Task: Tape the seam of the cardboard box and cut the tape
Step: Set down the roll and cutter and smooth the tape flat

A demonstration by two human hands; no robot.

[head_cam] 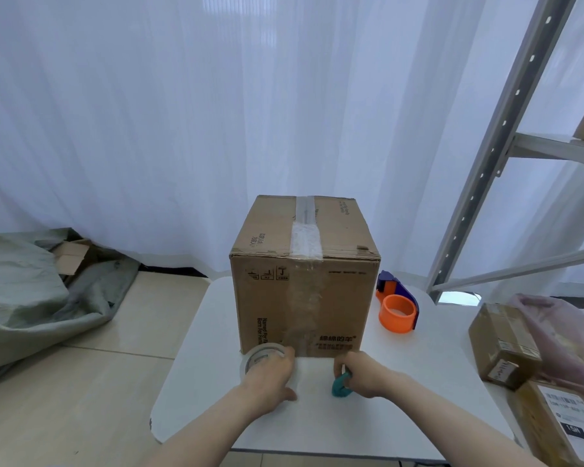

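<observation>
Cardboard, brown and scuffed, makes up the box (304,274) standing upright in the middle of the white surface (418,382). A strip of clear tape (305,237) runs along its top seam and over the near edge, then down the front face toward the base.

The left hand (270,374) has its fingers clamped around a roll of clear tape (255,357), held low against the bottom left of the box front. The right hand (361,372) sits just beside it, its fingers wrapped around a teal-handled cutter (340,387); whether it is scissors or a knife I cannot tell, since the blade is hidden.

The cut looks close, and this is where it could go wrong. If the roll goes slack, the strip may fold onto itself or lift off the front face, leaving wrinkles. A blade brought in blind, close to the left fingers, could nick them or score the cardboard. Pulling hard on the roll might also tip or slide the box.

An orange and purple tape dispenser (397,303) lies to the right of the box, apart from it.

Print on the box front reads "Named For" and "Born For", both cut off, beside handling symbols and Chinese characters too blurred to read. Parcels (503,342) at the right carry labels, also illegible.
</observation>
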